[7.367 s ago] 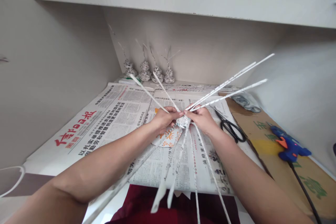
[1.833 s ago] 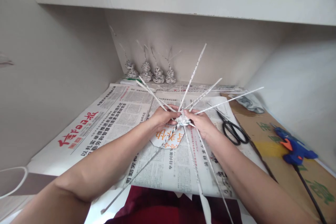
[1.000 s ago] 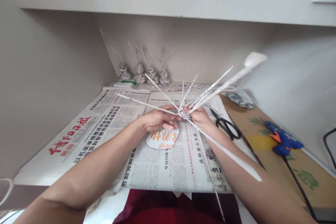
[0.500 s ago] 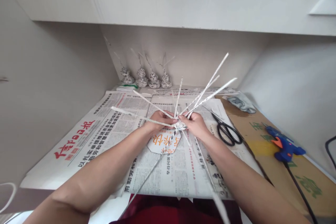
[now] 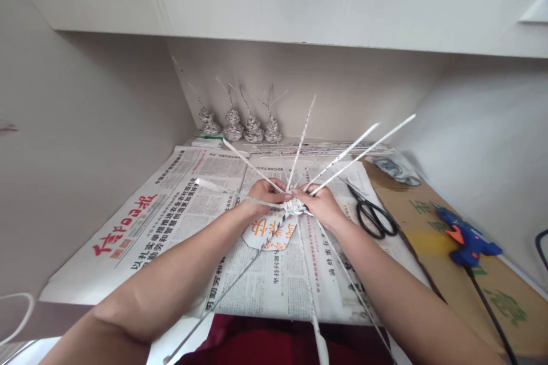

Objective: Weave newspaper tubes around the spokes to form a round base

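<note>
Between my hands is a small round weave of rolled newspaper strips (image 5: 294, 204), with several long paper rods (image 5: 302, 137) fanning out from it on all sides. My left hand (image 5: 269, 193) is closed on its left edge, thumb on top and fingers curled behind. On the other side my right hand (image 5: 320, 201) pinches the weave and the bases of the right-hand rods. Some strands trail down toward my lap. Just below the weave lies a cut piece of white card (image 5: 268, 232) with orange characters.
Newspaper sheets (image 5: 149, 228) cover the table. Black-handled scissors (image 5: 374, 217) lie to the right, near a blue glue gun (image 5: 468, 239) on cardboard (image 5: 428, 205). Several woven paper gourds (image 5: 253, 128) stand at the back left, with loose paper rods (image 5: 295, 148) beside them. A panel (image 5: 274, 0) overhangs.
The weave has turned a little in my hands, so the rods point in different directions. One strand now hangs nearly straight down toward my lap. Both hands keep their hold.
</note>
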`<state>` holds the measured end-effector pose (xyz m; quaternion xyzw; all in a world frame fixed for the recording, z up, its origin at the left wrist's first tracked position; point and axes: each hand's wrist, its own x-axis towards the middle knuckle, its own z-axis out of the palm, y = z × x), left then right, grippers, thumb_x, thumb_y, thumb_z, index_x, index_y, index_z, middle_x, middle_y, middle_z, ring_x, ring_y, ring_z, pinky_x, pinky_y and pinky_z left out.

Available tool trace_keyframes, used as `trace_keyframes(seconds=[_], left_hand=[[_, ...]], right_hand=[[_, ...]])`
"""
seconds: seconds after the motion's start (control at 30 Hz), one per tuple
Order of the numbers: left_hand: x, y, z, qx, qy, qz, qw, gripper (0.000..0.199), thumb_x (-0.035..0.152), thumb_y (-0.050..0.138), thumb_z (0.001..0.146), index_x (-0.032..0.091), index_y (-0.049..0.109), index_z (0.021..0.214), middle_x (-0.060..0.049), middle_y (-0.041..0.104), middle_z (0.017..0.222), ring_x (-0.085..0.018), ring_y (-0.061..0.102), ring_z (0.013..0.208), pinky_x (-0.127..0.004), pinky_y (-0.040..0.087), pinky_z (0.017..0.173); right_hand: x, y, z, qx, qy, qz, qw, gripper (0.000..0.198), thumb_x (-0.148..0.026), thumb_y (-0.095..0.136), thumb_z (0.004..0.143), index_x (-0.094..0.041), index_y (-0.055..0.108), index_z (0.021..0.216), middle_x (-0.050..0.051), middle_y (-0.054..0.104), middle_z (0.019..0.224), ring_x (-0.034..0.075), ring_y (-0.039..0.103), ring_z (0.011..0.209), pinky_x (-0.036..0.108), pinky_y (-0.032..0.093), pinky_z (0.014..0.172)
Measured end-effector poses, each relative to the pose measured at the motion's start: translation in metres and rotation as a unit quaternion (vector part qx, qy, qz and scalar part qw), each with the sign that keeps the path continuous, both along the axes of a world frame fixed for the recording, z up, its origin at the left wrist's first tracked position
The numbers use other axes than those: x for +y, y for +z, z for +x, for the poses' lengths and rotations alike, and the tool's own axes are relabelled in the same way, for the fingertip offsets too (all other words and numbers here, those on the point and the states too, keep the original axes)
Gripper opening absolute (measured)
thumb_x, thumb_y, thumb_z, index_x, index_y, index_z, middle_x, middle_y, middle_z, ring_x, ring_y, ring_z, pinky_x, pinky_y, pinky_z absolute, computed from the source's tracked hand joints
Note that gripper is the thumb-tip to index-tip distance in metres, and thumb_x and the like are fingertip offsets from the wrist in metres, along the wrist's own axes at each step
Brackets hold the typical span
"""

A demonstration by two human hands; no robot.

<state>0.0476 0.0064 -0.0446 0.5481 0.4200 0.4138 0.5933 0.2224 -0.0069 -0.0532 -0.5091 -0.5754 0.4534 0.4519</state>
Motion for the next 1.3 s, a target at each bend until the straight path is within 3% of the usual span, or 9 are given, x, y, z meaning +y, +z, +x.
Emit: trace_keyframes(seconds=[0.13, 0.23, 0.47, 0.67, 0.93, 1.1, 1.3], left_hand=[[-0.003, 0.005, 0.002, 0.024, -0.001, 0.000, 1.000, 0.036, 0.036, 0.080, 0.056, 0.014, 0.056, 0.071, 0.005, 0.053, 0.046, -0.006, 0.043, 0.040, -0.017, 0.030, 0.040], [-0.005, 0.006, 0.002, 0.021, -0.003, -0.005, 1.000, 0.038, 0.036, 0.080, 0.055, 0.014, 0.054, 0.071, 0.005, 0.054, 0.047, -0.007, 0.046, 0.040, -0.018, 0.032, 0.040], [-0.008, 0.009, 0.007, 0.016, 0.021, -0.046, 0.999, 0.034, 0.030, 0.080, 0.055, 0.015, 0.053, 0.070, 0.006, 0.052, 0.046, -0.005, 0.043, 0.035, -0.016, 0.032, 0.036], [-0.012, 0.014, 0.007, -0.018, 0.012, -0.123, 0.992, 0.042, 0.021, 0.083, 0.052, 0.016, 0.052, 0.080, 0.005, 0.058, 0.052, -0.009, 0.052, 0.038, -0.017, 0.040, 0.038], [-0.009, 0.011, 0.007, -0.041, 0.004, -0.117, 0.992, 0.040, 0.015, 0.083, 0.050, 0.013, 0.056, 0.080, 0.006, 0.054, 0.049, -0.005, 0.044, 0.033, -0.015, 0.030, 0.032], [-0.008, 0.012, 0.006, -0.017, -0.002, -0.134, 0.991, 0.039, 0.017, 0.083, 0.051, 0.012, 0.058, 0.080, 0.003, 0.059, 0.054, -0.006, 0.050, 0.038, -0.015, 0.034, 0.036], [-0.010, 0.015, 0.005, -0.013, 0.009, -0.142, 0.990, 0.034, 0.025, 0.082, 0.056, 0.013, 0.059, 0.078, 0.004, 0.057, 0.052, -0.005, 0.045, 0.033, -0.015, 0.030, 0.033]], right_hand=[[0.000, -0.004, -0.004, -0.024, -0.046, 0.011, 0.999, 0.038, -0.054, 0.062, 0.072, -0.016, 0.066, 0.068, 0.001, 0.061, 0.057, 0.015, 0.053, 0.052, 0.026, 0.039, 0.052], [-0.001, -0.004, -0.008, -0.015, -0.060, 0.024, 0.998, 0.033, -0.050, 0.062, 0.073, -0.017, 0.067, 0.074, 0.000, 0.062, 0.058, 0.015, 0.054, 0.054, 0.026, 0.040, 0.054], [-0.002, 0.000, -0.009, 0.058, -0.029, -0.005, 0.998, 0.027, -0.040, 0.070, 0.065, -0.018, 0.066, 0.080, 0.000, 0.062, 0.062, 0.015, 0.054, 0.056, 0.027, 0.042, 0.057], [-0.002, -0.004, -0.010, 0.009, -0.047, 0.018, 0.999, 0.022, -0.039, 0.067, 0.067, -0.020, 0.058, 0.071, -0.002, 0.058, 0.058, 0.015, 0.052, 0.055, 0.027, 0.041, 0.055], [-0.007, -0.002, -0.016, -0.028, -0.070, 0.055, 0.996, 0.011, -0.030, 0.059, 0.071, -0.019, 0.057, 0.072, 0.001, 0.060, 0.068, 0.017, 0.057, 0.065, 0.029, 0.044, 0.064], [-0.007, 0.000, -0.016, -0.039, -0.081, 0.042, 0.995, 0.007, -0.027, 0.056, 0.071, -0.020, 0.055, 0.070, 0.000, 0.059, 0.066, 0.017, 0.055, 0.064, 0.028, 0.043, 0.064], [-0.006, -0.001, -0.011, -0.047, -0.057, 0.068, 0.995, 0.009, -0.028, 0.059, 0.071, -0.020, 0.056, 0.069, 0.000, 0.059, 0.066, 0.017, 0.055, 0.065, 0.029, 0.043, 0.065]])
